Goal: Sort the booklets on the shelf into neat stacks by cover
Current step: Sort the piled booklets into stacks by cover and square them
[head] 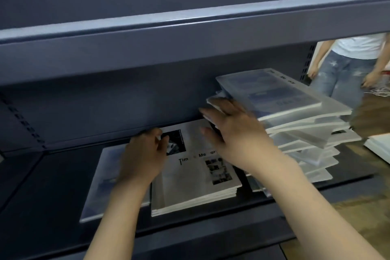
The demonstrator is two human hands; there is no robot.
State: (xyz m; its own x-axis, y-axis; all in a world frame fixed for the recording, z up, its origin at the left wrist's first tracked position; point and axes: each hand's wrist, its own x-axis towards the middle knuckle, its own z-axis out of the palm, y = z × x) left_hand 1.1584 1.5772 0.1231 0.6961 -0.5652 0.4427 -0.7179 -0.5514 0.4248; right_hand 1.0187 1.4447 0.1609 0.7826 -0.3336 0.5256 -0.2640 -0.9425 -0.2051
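On the dark shelf [52,186] lie three groups of booklets. A single bluish-cover booklet [99,183] lies flat at the left. Beside it is a neat low stack with white "Time Memory" covers [190,183]. At the right stands a tall, untidy pile [299,131] with a blue-cover booklet [272,93] on top. My left hand [143,154] rests on the far left corner of the white stack, fingers loosely bent at its back edge. My right hand [234,133] reaches over the white stack, fingers straight against the left side of the untidy pile. It is motion-blurred.
An upper shelf board [190,34] hangs low over the booklets, with the back panel [105,107] close behind. A person in a white shirt and jeans [346,63] stands at the right beside a wooden surface [371,116]. More white booklets [379,145] lie at the right edge.
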